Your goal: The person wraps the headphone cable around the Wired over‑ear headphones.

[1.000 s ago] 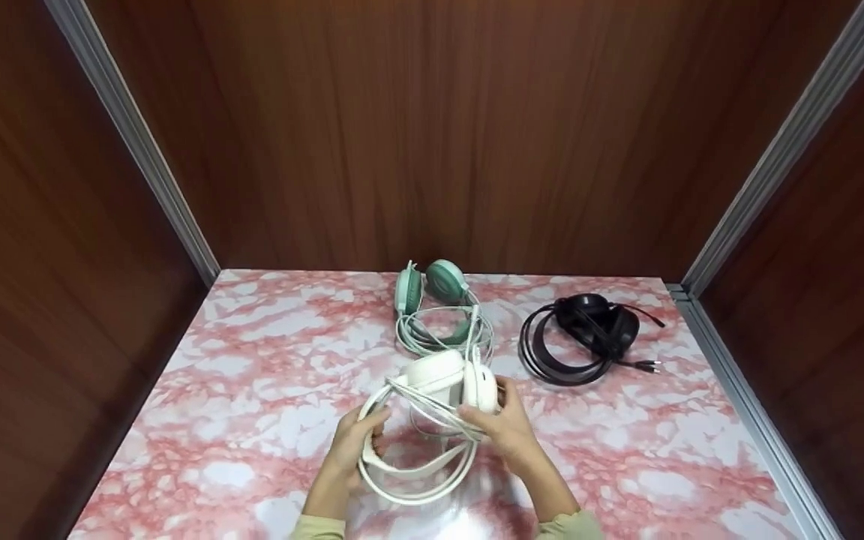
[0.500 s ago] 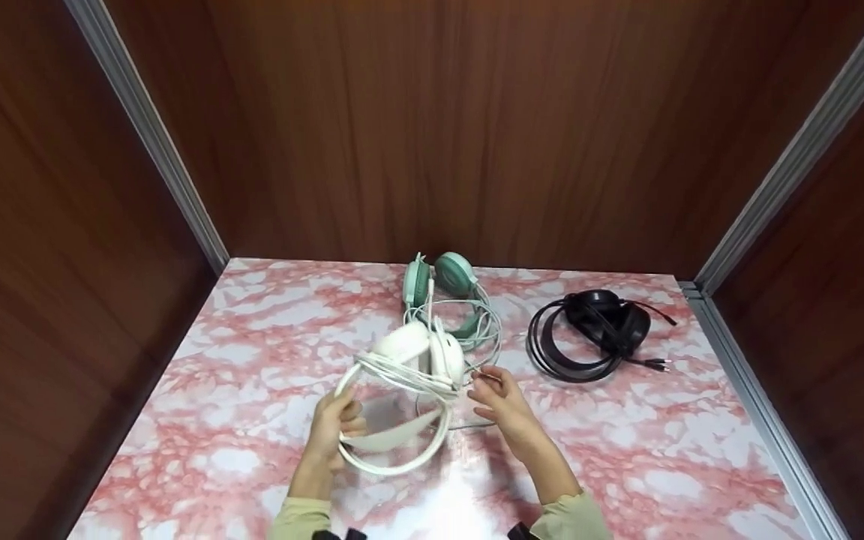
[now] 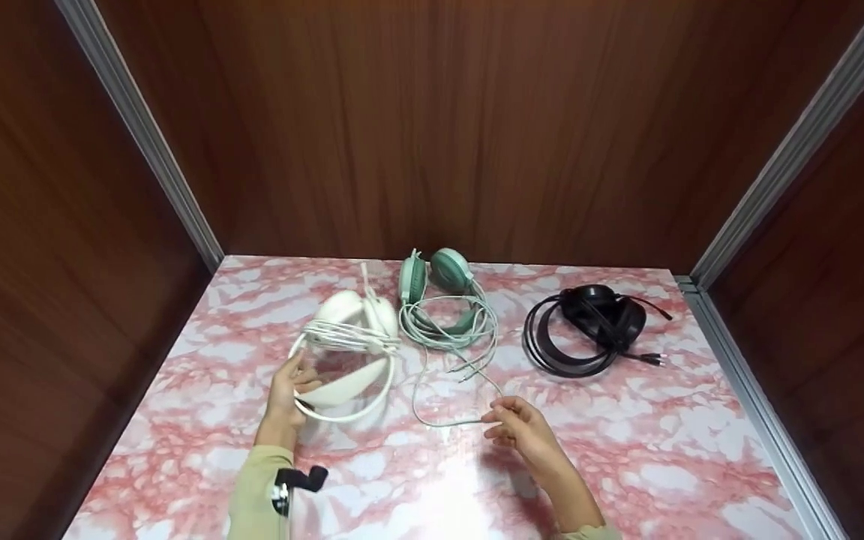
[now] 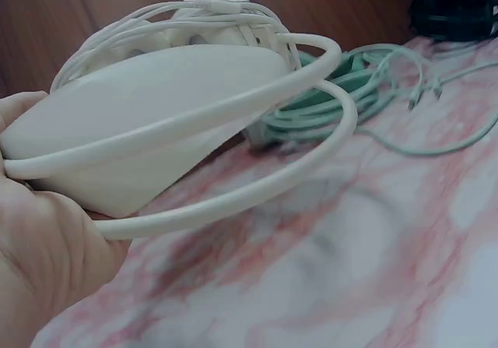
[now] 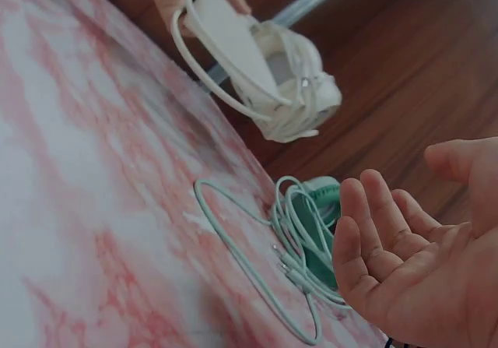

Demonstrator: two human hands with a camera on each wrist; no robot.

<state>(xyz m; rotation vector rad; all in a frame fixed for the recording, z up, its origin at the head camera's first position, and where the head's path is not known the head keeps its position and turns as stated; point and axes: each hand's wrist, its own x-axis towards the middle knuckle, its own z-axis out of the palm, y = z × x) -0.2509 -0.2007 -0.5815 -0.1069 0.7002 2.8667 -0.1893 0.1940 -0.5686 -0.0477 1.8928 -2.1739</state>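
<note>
White headphones (image 3: 343,385) are held up at the left, their cable wound across the ear cups. My left hand (image 3: 283,391) grips them by the headband; the left wrist view shows the two headband hoops (image 4: 233,107) running out from between thumb and fingers. My right hand (image 3: 528,433) hovers over the front middle of the table, palm and loosely bent fingers bare in the right wrist view. In the head view its fingertips overlap a loose loop of pale green cable (image 5: 241,258). That cable belongs to the green headphones (image 3: 450,270) lying at the back middle.
Black headphones (image 3: 603,319) with a coiled cable lie on the right of the table. Brown wood panels (image 3: 432,135) stand behind and on both sides, with grey metal rails (image 3: 732,405) along the corners. The tabletop (image 3: 222,450) is pink and white marbled.
The white headphones have moved left in my left hand. My right hand has let go of them and come away, now lower by the green cable loop.
</note>
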